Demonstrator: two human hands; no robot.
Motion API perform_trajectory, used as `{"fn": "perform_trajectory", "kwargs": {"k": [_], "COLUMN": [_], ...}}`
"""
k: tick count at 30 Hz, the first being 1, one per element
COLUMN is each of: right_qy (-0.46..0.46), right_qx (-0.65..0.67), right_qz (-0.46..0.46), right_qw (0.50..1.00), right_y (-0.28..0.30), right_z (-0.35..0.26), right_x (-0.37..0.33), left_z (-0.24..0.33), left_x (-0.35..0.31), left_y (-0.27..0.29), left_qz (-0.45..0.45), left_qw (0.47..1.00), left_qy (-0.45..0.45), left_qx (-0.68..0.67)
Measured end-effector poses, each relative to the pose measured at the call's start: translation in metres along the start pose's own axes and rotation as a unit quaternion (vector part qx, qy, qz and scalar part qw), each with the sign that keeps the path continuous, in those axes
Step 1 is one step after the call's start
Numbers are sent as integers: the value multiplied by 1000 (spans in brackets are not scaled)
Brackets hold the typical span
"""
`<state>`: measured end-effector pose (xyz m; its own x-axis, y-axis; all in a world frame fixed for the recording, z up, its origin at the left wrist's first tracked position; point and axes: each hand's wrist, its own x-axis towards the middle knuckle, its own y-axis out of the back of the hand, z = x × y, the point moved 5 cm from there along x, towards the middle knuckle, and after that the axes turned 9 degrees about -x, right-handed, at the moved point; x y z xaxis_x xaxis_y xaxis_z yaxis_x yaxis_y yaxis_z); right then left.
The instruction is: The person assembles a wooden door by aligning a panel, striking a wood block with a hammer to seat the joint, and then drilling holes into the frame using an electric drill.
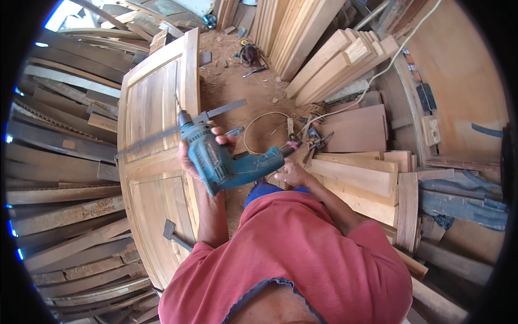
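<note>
My left hand (189, 163) is wrapped round the body of a teal power drill (218, 162), held up over the edge of a wooden panel door (151, 140). The drill's chuck and thin bit (178, 102) point away from me, and its handle reaches to the right. Just below the handle's end, my right hand (293, 174) is closed with the fingers curled; whether it holds anything is hidden. A bar clamp (226, 108) lies across the door, its end jutting out past the right edge. On the door's near part rests a hammer (170, 229).
Stacked boards (65, 186) fill the left side. Planks stand upright (305, 38) at the far right, and cut timber (356, 175) is piled beside my right arm. A pale cable (372, 81) runs down to a looped cord (245, 132) on the dirt floor (226, 81). Another corded tool (249, 54) lies farther off.
</note>
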<state>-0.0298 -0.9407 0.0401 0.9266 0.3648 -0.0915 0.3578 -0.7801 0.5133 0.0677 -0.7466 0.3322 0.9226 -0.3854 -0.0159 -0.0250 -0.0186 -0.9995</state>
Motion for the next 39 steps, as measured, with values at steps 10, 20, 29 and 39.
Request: {"fn": "perform_trajectory", "kwargs": {"k": [10,20,29,39], "right_qy": [-7,-162,139,166], "right_qx": [-89,-239,373,261], "right_qz": [89,-193,493,342], "right_qw": [992,938,773,887], "right_y": [-1,-17,465,457], "right_z": [-14,178,-132,-224], "right_x": [88,15,122,68], "left_z": [39,132,158,98], "left_x": [-49,-120,-136,-96], "left_y": [-84,-141,-63,-18], "left_qz": [-115,-203,-92,-64], "left_qw": [984,918,935,966], "left_qy": [-137,-312,-304,-237], "left_qx": [-10,137,158,81]}}
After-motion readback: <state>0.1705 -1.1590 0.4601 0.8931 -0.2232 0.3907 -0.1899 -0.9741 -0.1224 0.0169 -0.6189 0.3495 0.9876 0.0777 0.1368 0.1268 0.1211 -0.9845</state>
